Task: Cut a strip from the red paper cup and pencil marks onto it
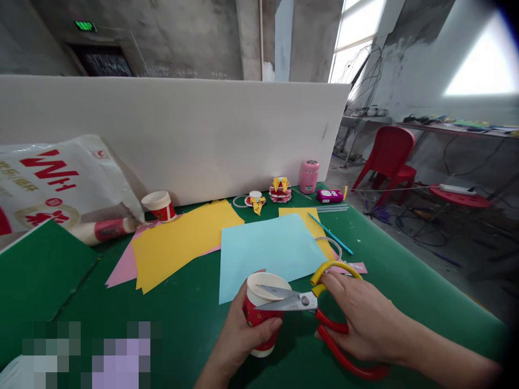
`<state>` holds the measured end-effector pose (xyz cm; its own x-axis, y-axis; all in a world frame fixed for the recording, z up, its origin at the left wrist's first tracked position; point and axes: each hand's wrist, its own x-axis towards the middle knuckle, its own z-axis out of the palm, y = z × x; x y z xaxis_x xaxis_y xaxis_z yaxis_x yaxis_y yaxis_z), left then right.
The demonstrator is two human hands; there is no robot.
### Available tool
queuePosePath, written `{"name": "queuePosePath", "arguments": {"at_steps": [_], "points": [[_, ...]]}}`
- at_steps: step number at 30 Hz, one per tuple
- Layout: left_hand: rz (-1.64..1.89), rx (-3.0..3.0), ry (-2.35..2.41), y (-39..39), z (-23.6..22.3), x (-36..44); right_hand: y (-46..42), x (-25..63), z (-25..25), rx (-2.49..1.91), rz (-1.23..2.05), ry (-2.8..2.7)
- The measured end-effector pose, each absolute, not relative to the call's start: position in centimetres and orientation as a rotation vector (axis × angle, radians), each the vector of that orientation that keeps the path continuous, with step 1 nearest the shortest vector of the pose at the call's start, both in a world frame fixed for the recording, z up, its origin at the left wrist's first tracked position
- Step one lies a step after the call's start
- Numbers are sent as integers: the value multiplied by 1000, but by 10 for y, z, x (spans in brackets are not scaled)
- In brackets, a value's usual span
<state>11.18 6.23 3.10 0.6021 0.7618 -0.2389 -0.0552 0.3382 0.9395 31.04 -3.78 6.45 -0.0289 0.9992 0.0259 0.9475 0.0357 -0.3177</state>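
A red paper cup (pixel 265 300) with a white rim stands nearly upright in my left hand (pixel 243 329), whose fingers wrap round its side. My right hand (pixel 360 310) grips a pair of scissors (pixel 306 301) with one yellow and one red handle. The scissor blades are parted at the cup's rim: one reaches over the mouth, the other lies across the outside wall. Just beyond the cup, a light blue sheet of paper (pixel 267 243) lies on the green table (pixel 174 324).
Yellow sheets (pixel 186 243) over pink paper lie left, near a paper cup (pixel 160 205) and a plastic bag (pixel 60 178). At the back are small paper crafts (pixel 279 190) and a pink flask (pixel 309 177). A blue pencil (pixel 330 233) lies right. A white panel (pixel 182 135) stands behind.
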Motion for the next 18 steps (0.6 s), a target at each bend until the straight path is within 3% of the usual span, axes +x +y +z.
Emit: {"name": "queuePosePath", "arguments": {"at_steps": [18], "points": [[613, 1149, 785, 63, 27, 112, -41, 311, 65, -2071, 403, -2052]]}}
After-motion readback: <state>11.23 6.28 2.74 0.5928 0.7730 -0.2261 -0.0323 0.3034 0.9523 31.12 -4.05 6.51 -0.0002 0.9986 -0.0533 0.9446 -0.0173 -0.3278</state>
